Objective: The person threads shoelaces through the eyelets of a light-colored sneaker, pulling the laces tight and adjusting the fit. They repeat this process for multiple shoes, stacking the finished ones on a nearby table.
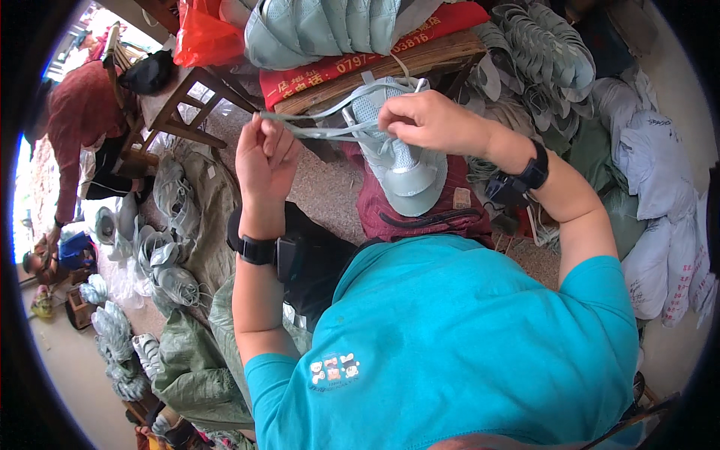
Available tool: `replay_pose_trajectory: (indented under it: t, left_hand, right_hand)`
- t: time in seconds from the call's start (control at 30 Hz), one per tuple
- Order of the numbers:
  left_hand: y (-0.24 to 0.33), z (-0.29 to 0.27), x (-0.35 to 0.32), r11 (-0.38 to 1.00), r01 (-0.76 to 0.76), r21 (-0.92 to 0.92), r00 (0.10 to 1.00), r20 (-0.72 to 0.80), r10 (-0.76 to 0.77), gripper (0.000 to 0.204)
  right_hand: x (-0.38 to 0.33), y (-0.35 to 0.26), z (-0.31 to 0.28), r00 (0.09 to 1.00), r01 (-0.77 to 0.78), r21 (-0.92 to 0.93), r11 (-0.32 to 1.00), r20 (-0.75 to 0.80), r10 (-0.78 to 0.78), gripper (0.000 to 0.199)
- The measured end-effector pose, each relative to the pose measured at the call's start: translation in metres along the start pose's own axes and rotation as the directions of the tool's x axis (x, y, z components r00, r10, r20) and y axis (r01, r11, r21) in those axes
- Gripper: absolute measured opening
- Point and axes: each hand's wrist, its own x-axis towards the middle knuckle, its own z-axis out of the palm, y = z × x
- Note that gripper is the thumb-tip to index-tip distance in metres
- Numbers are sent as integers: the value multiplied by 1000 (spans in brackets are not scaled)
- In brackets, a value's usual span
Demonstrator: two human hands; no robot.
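Observation:
A pale grey-green shoe upper rests toe-down on a dark red pad on my lap. My right hand is closed on its laces at the top of the shoe. My left hand is raised to the left of it, pinching the far ends of the same grey-green laces, which stretch taut between both hands. A black band sits on each wrist.
A wooden bench with a red cloth and stacked grey-green uppers stands ahead. More uppers lie heaped at right and on green sacks at left. White sacks are piled at far right. A person in red sits at far left.

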Motion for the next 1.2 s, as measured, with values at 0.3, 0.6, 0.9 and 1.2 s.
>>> replay_pose_trajectory:
  t: [0.3,0.6,0.9,1.2]
  left_hand:
    - [-8,79,9,939,-84,335,996,33,78,40]
    - [5,50,3,992,-14,128,997,-74,23,37]
    - [13,15,0,992,-114,-56,988,-114,107,36]
    - [12,84,-15,967,-128,221,984,147,97,36]
  right_hand:
    - [-13,-9,12,991,-69,-593,802,55,126,21]
    - [-22,-6,-11,980,36,-397,917,193,45,21]
    - [36,14,12,994,0,103,995,106,-11,23]
    - [41,4,0,953,-300,679,670,235,189,33]
